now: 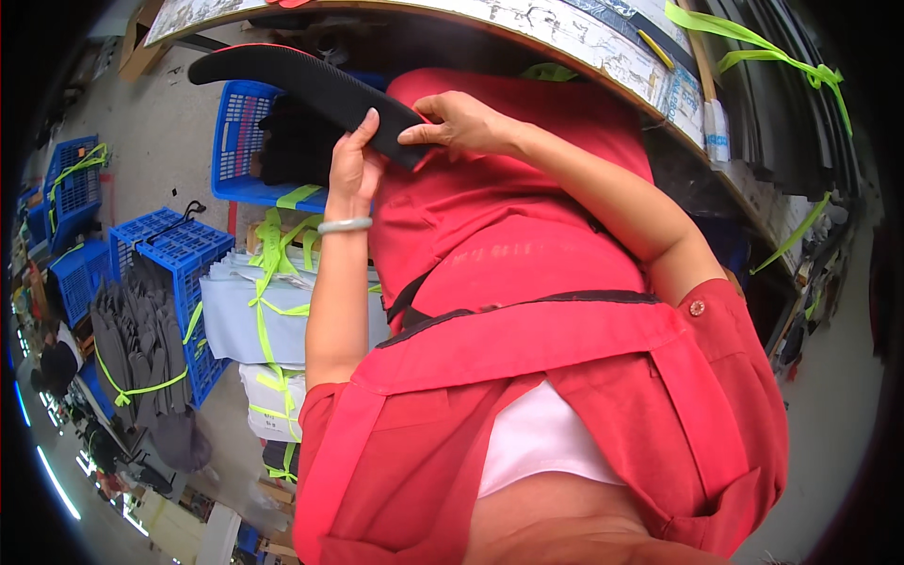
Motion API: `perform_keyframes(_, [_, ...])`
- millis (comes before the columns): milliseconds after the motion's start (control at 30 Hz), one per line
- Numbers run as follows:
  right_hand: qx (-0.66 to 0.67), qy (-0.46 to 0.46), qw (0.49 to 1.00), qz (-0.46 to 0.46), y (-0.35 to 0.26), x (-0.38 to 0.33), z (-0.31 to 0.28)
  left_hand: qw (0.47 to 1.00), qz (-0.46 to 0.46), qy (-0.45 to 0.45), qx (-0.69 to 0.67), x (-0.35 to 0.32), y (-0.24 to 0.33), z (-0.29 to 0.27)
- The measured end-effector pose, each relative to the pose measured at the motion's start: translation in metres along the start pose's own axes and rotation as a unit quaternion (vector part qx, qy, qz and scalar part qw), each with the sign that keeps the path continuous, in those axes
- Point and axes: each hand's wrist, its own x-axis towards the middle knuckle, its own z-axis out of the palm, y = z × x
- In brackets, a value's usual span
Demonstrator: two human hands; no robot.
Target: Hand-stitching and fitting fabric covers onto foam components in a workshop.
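A long, curved black piece (pixel 301 80) with a ribbed surface and a red edge or underside lies across my lap and reaches out to the upper left. Its exact kind I cannot make out. My left hand (pixel 358 168) is closed around its lower edge near the wide end, the thumb on top; a pale bracelet circles that wrist. At the wide end, my right hand (pixel 459 122) pinches the piece between thumb and fingers. Some red shows beside the right fingers. Beneath both hands is my red apron (pixel 527 179).
A worktable (pixel 527 26) with a yellow-handled tool (pixel 656 49) runs along the top. Left of my knees stands a blue crate (pixel 226 141) holding dark pieces. Further left are tied light-grey bundles (pixel 231 315) and another blue crate (pixel 169 235). Long black strips (pixel 772 118) stand at right.
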Motion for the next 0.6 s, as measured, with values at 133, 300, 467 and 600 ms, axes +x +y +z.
perform_keyframes(133, [0.197, 0.224, 0.950, -0.092, 0.005, -0.003, 0.000, 0.993, -0.011, 0.040, -0.114, 0.008, 0.004, -0.002])
perform_keyframes(300, [0.116, 0.225, 0.951, -0.174, -0.002, -0.019, 0.014, 0.990, -0.004, 0.059, -0.127, 0.012, 0.005, -0.001])
perform_keyframes(467, [-0.118, 0.319, 0.904, -0.257, 0.013, -0.005, 0.026, 0.986, 0.001, -0.003, -0.166, 0.013, 0.004, 0.003])
perform_keyframes(600, [0.236, 0.237, 0.942, -0.002, 0.013, 0.002, 0.023, 0.990, 0.019, -0.025, -0.134, 0.012, -0.019, 0.019])
